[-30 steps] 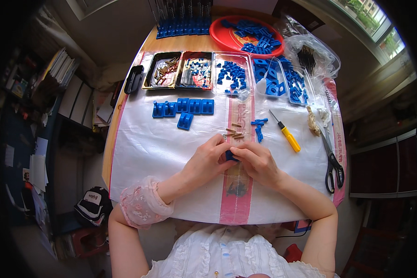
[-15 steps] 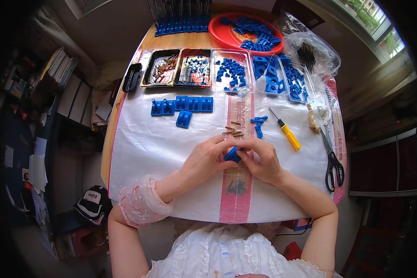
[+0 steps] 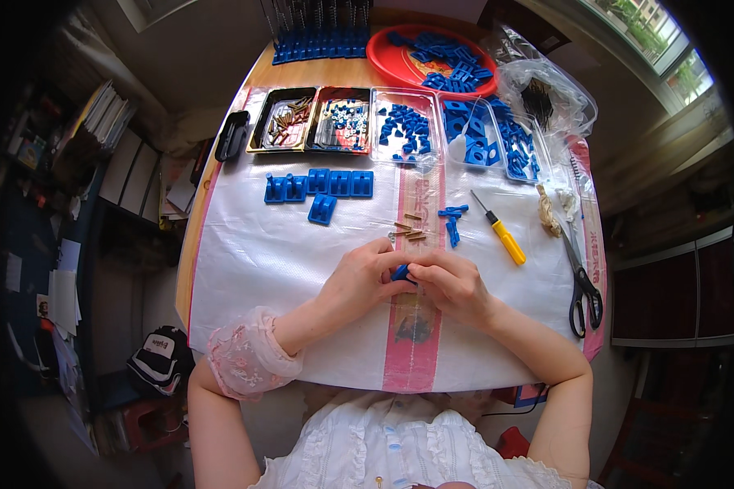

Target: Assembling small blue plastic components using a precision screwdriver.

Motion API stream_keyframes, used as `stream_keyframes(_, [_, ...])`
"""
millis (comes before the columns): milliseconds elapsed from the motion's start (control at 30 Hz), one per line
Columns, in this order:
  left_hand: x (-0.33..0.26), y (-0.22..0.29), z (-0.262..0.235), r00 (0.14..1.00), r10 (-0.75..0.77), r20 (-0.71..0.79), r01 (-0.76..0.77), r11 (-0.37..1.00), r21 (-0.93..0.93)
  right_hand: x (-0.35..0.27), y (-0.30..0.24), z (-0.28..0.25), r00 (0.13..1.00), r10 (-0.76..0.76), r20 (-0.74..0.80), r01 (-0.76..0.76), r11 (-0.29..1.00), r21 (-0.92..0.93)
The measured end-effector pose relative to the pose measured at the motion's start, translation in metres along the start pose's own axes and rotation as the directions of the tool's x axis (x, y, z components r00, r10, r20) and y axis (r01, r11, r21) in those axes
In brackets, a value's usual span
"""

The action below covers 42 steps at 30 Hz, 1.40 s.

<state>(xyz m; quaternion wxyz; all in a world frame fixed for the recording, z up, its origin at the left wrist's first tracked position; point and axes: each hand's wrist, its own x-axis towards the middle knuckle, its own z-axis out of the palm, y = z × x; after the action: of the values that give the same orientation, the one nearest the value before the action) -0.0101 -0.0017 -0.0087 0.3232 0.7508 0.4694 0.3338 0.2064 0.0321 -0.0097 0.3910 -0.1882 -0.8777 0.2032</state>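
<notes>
A small blue plastic part [image 3: 400,273] is held between my two hands near the front of the table. My left hand [image 3: 369,273] is closed on it from the left, and my right hand [image 3: 448,281] pinches at its right side. The fingers cover most of the part. Just beyond them lie several brass pins [image 3: 412,228]. A little pile of narrow blue pieces [image 3: 453,224] sits to their right. Farther left stand several square blue blocks [image 3: 341,183] in a row, with a single blue block [image 3: 322,209] in front.
A yellow-handled screwdriver [image 3: 507,240] and black-handled scissors [image 3: 584,301] lie at the right. Across the back are trays of brass pins [image 3: 289,121], small metal bits [image 3: 351,122] and blue pieces [image 3: 408,126]. Behind them stands a red basin [image 3: 383,65] of blue parts.
My right hand has turned and its fingers have drawn closer over the blue part, hiding more of it. My left hand stays nearly in place.
</notes>
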Motion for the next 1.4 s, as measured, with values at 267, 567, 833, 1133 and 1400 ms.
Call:
stream_keyframes(267, [-0.001,0.0,0.0,1.0,-0.008,0.001,0.008,1.0,-0.025,0.0,0.002,0.0,0.999,-0.02,0.042,0.02,1.0,0.007])
stream_keyframes(567, [0.001,0.002,0.0,1.0,-0.018,0.002,0.018,0.999,-0.03,-0.002,0.001,0.005,1.0,-0.014,-0.008,0.013,0.998,-0.063])
stream_keyframes(833, [0.0,0.0,0.002,1.0,0.001,-0.008,-0.001,1.0,-0.027,0.002,-0.002,0.001,0.998,-0.04,0.057,0.042,0.999,-0.029])
stream_keyframes(1133, [0.0,0.004,0.003,0.999,-0.031,-0.021,0.03,0.999,-0.02,-0.001,0.001,0.0,0.995,-0.048,0.091,0.047,0.999,0.011])
stream_keyframes(1400, [-0.001,0.005,0.003,0.999,-0.031,-0.029,0.031,1.0,-0.004,0.002,0.001,0.0,0.998,-0.027,0.062,0.023,0.998,0.063])
